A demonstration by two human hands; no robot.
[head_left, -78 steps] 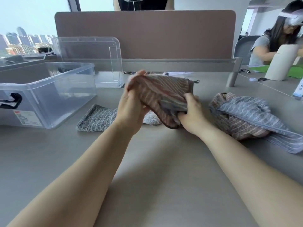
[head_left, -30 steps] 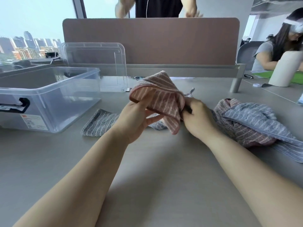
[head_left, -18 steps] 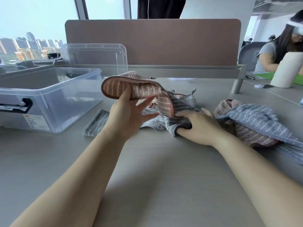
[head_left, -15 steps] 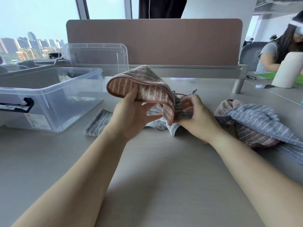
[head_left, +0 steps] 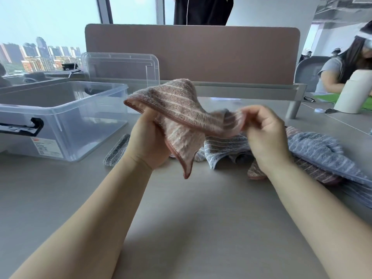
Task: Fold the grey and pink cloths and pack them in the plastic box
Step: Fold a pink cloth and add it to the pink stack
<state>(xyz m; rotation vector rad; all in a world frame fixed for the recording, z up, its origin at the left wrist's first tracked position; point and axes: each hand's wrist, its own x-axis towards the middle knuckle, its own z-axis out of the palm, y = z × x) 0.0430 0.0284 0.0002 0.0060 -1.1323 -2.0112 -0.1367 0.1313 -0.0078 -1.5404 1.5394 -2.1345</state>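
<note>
The pink cloth (head_left: 177,109) hangs above the worktop (head_left: 191,228) between both hands. The left hand (head_left: 149,143) has its grip closed round one end, and the right hand (head_left: 265,137) pinches the other. A grey cloth (head_left: 225,150) lies beneath, and the plastic box (head_left: 80,125) stands at the left.

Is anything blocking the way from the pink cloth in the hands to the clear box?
Nothing visible. The left hand and right hand hold the pink cloth above the table; the plastic box stands open at left, its lid upright behind it.
</note>
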